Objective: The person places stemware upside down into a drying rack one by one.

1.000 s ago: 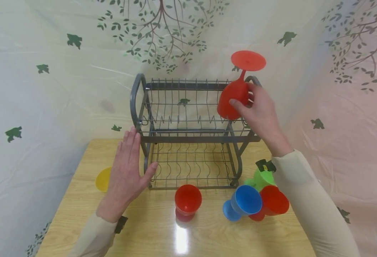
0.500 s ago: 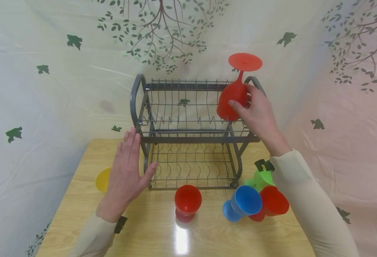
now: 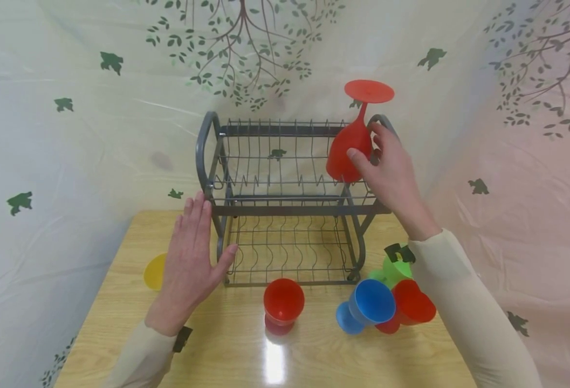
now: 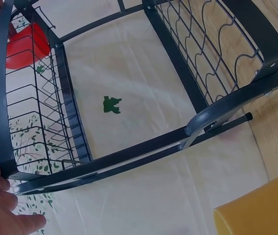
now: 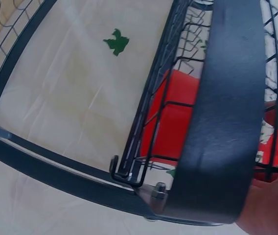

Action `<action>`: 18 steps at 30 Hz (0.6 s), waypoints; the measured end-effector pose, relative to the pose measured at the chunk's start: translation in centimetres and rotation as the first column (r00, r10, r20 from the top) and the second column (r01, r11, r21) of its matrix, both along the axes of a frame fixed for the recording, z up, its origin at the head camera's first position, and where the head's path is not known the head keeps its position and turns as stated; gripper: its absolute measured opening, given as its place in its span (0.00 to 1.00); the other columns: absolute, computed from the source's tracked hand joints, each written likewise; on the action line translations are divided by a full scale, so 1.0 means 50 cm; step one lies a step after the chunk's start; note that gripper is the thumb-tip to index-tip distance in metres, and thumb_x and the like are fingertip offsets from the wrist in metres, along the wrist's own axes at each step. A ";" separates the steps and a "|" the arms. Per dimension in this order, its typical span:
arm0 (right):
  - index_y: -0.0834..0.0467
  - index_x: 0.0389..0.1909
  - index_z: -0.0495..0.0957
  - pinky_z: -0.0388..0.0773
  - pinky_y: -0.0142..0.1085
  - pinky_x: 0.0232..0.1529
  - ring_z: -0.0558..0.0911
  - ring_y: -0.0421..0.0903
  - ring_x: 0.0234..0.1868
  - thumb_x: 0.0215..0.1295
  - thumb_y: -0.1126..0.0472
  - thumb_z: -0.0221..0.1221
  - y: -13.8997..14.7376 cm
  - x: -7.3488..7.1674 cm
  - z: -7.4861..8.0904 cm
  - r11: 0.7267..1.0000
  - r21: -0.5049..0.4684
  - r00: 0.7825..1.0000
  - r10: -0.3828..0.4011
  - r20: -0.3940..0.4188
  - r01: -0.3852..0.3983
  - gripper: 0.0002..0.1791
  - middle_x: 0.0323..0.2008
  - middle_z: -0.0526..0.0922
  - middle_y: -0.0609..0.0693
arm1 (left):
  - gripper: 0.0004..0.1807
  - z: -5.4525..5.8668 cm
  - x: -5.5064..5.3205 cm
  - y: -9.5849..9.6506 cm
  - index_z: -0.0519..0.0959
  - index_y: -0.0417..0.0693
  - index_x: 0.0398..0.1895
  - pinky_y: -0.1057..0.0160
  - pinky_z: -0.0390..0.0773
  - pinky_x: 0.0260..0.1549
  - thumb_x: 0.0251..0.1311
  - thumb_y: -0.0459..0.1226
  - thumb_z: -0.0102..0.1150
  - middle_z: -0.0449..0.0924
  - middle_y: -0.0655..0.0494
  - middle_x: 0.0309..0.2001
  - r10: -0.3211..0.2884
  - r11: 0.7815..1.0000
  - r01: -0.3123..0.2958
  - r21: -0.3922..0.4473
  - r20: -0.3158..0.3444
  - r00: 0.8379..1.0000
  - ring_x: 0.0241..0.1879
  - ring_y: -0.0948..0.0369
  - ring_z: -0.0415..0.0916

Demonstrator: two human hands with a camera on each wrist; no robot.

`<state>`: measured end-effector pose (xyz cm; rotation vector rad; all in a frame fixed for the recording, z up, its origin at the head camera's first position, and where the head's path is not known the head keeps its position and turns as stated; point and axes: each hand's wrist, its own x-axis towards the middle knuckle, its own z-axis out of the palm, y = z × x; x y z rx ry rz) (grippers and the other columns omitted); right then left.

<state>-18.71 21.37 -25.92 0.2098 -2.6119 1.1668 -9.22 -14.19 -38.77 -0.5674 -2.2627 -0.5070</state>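
Note:
My right hand [image 3: 390, 172] is curled about the bowl of an upside-down red plastic goblet [image 3: 349, 153], thumb in front and fingers at its right side. The bowl sits low in the upper tier, at the right end of the dark metal dish rack [image 3: 301, 210], and the foot points up, leaning slightly right. In the right wrist view, rack bars partly hide the goblet [image 5: 171, 117]. My left hand [image 3: 190, 261] lies flat with straight fingers, its fingertips against the rack's left front corner. Beneath that hand, a yellow cup [image 3: 154, 272] is partly covered.
Before the rack stands a red goblet [image 3: 283, 302], mouth up. A blue goblet [image 3: 373, 302], another red one [image 3: 413, 303] and a green one [image 3: 395, 271] cluster on the table's right, partly under my right forearm. A patterned sheet [image 3: 95, 134] hangs close behind the rack.
The red goblet in the rack has shifted slightly left, and its foot has tilted a little. My right fingers sit a bit looser around it. The left hand has stayed in place.

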 end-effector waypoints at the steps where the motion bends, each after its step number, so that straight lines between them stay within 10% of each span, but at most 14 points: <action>1: 0.56 0.82 0.54 0.73 0.53 0.68 0.65 0.58 0.76 0.74 0.48 0.59 0.000 0.004 0.001 1.000 -0.010 1.000 -0.003 -0.012 0.003 0.42 0.79 0.61 0.52 | 0.47 0.000 0.000 0.000 0.52 0.31 0.80 0.45 0.47 0.79 0.77 0.62 0.32 0.48 0.39 0.82 0.002 1.000 -0.002 -0.002 0.002 1.000 0.82 0.45 0.42; 18: 0.47 0.78 0.63 0.67 0.54 0.73 0.67 0.44 0.75 0.69 0.42 0.63 0.002 0.101 0.000 0.998 -0.055 0.982 -0.016 -0.190 0.005 0.40 0.75 0.68 0.41 | 0.46 -0.004 0.005 0.008 0.48 0.35 0.82 0.42 0.43 0.79 0.77 0.62 0.31 0.43 0.42 0.83 0.053 0.999 -0.053 -0.011 0.058 0.997 0.82 0.46 0.38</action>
